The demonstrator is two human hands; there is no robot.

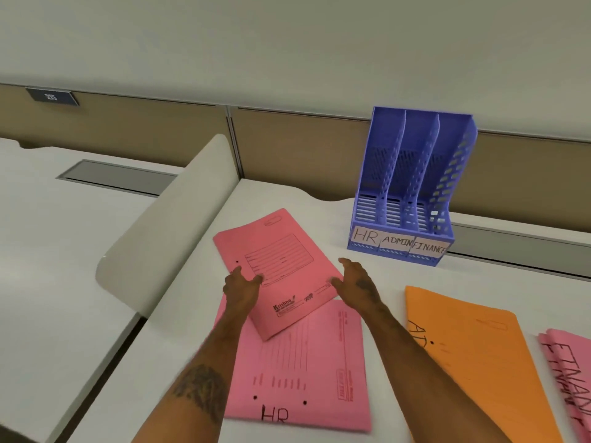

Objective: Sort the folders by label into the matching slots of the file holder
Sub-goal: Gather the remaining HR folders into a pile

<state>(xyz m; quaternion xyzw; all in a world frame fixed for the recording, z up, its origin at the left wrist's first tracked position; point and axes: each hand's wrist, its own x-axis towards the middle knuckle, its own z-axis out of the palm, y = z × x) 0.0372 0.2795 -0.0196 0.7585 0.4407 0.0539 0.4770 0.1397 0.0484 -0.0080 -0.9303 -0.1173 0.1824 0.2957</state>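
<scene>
A pink folder [281, 266] is lifted at a tilt above the desk. My left hand [241, 284] grips its left edge with the thumb on top. My right hand [356, 282] touches its right edge with fingers spread and relaxed. Under it lies another pink folder [303, 372] marked HR. To the right lie an orange folder [479, 353] with partly seen lettering and pink folders [572, 378] marked FINANCE. The blue file holder [412, 187] stands at the back right; its three slots are labelled HR, ADMIN and FINANCE and show nothing inside.
A rounded white divider panel [169, 219] rises along the desk's left side. A tan partition wall [303, 145] runs behind the desk. A grey cable slot [518, 247] lies right of the holder. Another desk [48, 235] sits to the left.
</scene>
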